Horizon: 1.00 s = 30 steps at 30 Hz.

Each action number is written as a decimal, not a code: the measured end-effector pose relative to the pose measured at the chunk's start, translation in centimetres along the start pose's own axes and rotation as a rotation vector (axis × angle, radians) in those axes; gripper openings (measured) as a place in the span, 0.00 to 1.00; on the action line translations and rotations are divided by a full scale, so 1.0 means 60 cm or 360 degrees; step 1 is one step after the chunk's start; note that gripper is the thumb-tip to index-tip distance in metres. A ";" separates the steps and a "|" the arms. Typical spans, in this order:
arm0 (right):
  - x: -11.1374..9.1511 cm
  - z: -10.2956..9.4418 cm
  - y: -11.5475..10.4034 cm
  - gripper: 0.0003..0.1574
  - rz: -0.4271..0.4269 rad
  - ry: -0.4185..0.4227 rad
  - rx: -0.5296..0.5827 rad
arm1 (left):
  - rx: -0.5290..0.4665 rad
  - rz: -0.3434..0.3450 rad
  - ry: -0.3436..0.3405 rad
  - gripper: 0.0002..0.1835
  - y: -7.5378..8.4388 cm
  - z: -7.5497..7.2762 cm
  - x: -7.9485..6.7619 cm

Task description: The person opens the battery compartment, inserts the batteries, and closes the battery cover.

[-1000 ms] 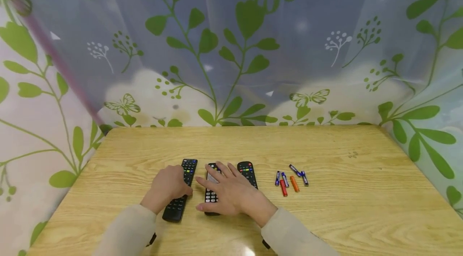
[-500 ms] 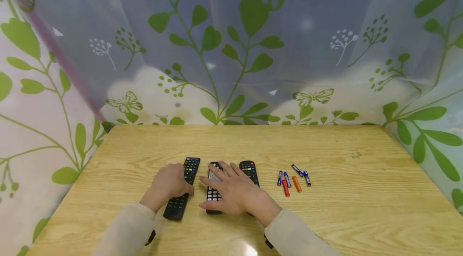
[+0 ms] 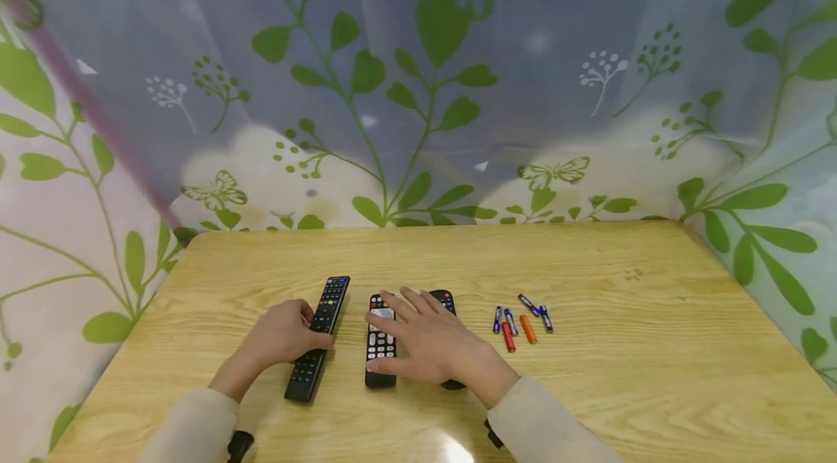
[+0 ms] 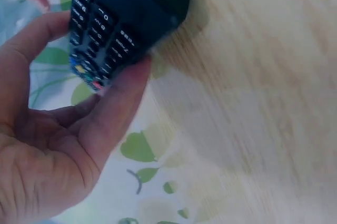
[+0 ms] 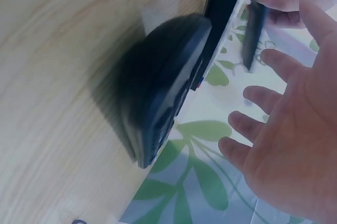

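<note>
My left hand (image 3: 281, 336) grips a long black remote control (image 3: 304, 379) by its two side edges, thumb on the near-right side and fingers on the left. In the left wrist view the left thumb and a finger lie against opposite edges of this remote (image 4: 131, 3), keys showing. My right hand (image 3: 431, 347), fingers spread and straight, hovers over a middle remote (image 3: 381, 378) with white keys and a right-hand remote (image 3: 445, 296), covering part of both. In the right wrist view the right palm (image 5: 300, 140) stands apart from the nearest dark remote (image 5: 163, 71).
Right of the remotes lie several small batteries: a red one (image 3: 508, 337), an orange one (image 3: 528, 329) and blue ones, among them a blue battery (image 3: 498, 320). All rest on the wood-grain table (image 3: 621, 376). A leaf-printed curtain (image 3: 418, 85) hangs behind the table's far edge.
My left hand has shifted from over the long remote to its left side, and the remote's right side face now shows. My right hand stays spread over the other two. The head view swings slightly.
</note>
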State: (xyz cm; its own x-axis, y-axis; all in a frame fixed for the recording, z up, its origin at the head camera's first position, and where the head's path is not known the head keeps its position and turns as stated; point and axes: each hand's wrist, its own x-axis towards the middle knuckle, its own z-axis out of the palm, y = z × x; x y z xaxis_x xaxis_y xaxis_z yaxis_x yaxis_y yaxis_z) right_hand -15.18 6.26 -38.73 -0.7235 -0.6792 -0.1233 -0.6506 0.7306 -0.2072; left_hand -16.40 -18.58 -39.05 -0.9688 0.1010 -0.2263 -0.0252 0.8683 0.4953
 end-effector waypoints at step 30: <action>-0.024 0.003 0.007 0.40 -0.0106 0.0324 0.0100 | -0.1605 0.0138 0.0108 0.16 0.060 -0.005 -0.046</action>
State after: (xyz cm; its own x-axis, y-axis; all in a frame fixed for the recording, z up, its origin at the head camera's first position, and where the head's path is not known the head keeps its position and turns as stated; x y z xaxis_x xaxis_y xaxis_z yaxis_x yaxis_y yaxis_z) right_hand -14.35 7.53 -38.80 -0.7153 -0.6930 0.0899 -0.6874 0.6745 -0.2692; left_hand -13.90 -15.87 -36.42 -0.9884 0.0891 -0.1234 -0.1201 0.0415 0.9919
